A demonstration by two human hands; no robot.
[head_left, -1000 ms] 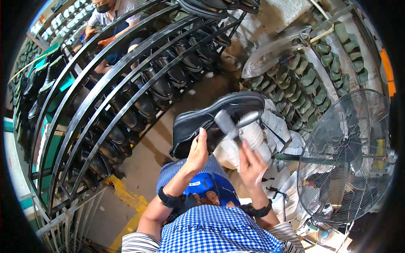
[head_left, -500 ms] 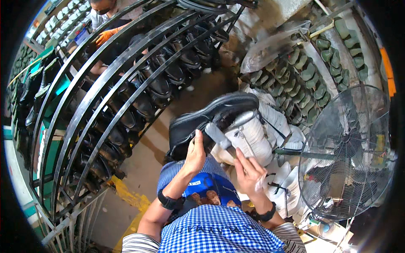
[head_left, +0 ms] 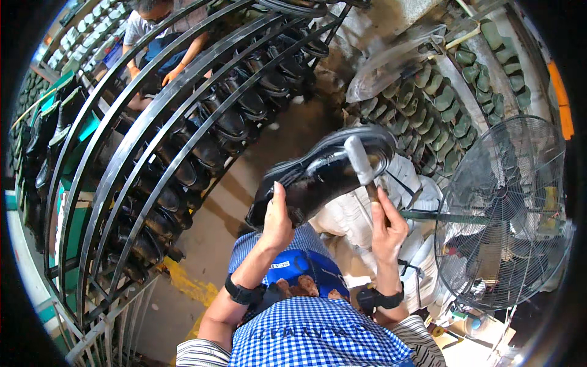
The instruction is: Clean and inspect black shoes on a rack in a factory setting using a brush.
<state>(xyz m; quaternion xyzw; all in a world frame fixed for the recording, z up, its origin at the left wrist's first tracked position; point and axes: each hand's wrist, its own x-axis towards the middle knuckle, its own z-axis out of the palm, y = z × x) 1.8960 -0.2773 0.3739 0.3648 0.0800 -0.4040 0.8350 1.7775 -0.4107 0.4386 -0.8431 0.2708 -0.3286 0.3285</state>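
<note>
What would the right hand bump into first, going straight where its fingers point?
Past the grey bar-headed tool it holds, the right hand would probably meet the glossy black leather shoe, though depth is unclear.

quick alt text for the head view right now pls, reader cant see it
A person's left hand holds a black shoe while the right hand holds a grey-headed tool over the shoe's right end. A metal rack of black shoes stands at left, with another person beyond it; a wire-caged fan is at right.
</note>
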